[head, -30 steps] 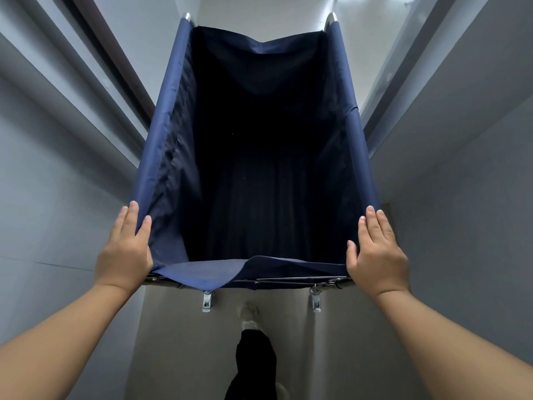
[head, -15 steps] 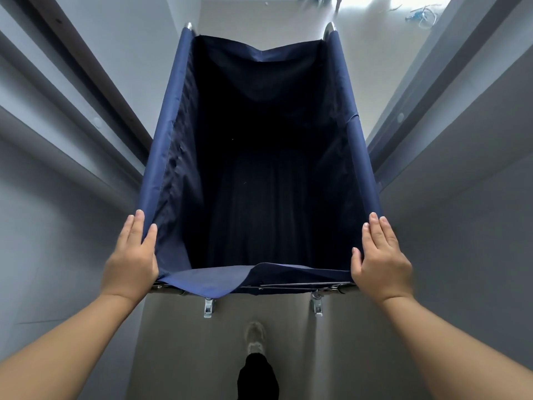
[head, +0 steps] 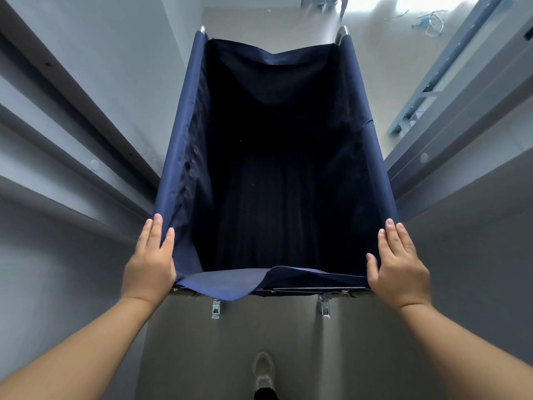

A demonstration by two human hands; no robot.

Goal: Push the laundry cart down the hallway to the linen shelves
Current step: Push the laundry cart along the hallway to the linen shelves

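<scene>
Between the grey hallway walls, directly ahead of me, stands the laundry cart (head: 277,157) — its navy bag hanging open and dark inside. My left hand (head: 150,267) wraps the near left corner of its rim, my right hand (head: 399,269) the near right corner — both clamped on, thumbs inside. One white shoe (head: 264,370) shows on the floor (head: 288,342) below.

No legible text, label, brand or number appears anywhere in view. The laundry cart (head: 277,157) fabric is plain. The walls (head: 86,82) carry no signs.
</scene>
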